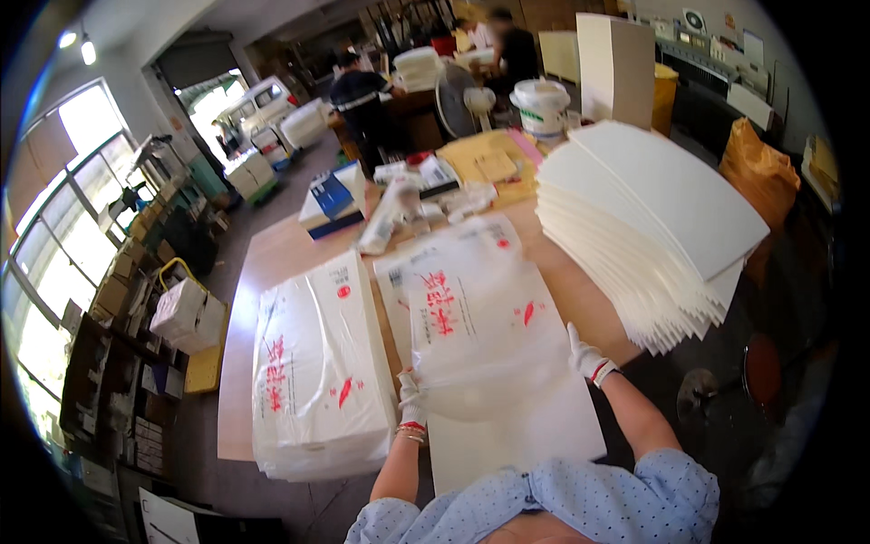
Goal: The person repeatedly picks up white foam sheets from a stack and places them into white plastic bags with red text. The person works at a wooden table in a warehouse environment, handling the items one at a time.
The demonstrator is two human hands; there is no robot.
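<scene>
A long wooden bench [272,263] runs away from the person, and most of its near end is covered with packing work. The biggest thing on it is a fanned stack of white sheets [648,227] on the right side, its upper sheets sliding out toward the right edge. On the left lies a filled plastic bag [317,372], a thick flat white package with red printed marks along its length and a small red spot near its far end. Between these two, right in front of the person, lies a pile of white sheets [517,435] with a clear plastic bag [480,322] being held over its far end; this bag is see-through, carries red writing on its left part and a small red leaf-like mark on the right, and more flat bags lie under it toward the far end. Farther along stand a white and blue box [333,201], a white bucket [541,104] and small packets, too small to tell apart. The left hand [412,399], in a white glove, pinches the bag's near left edge, fingers closed on the plastic. The right hand [586,358], also gloved, grips the bag's near right edge, fingers pressed together on it.
</scene>
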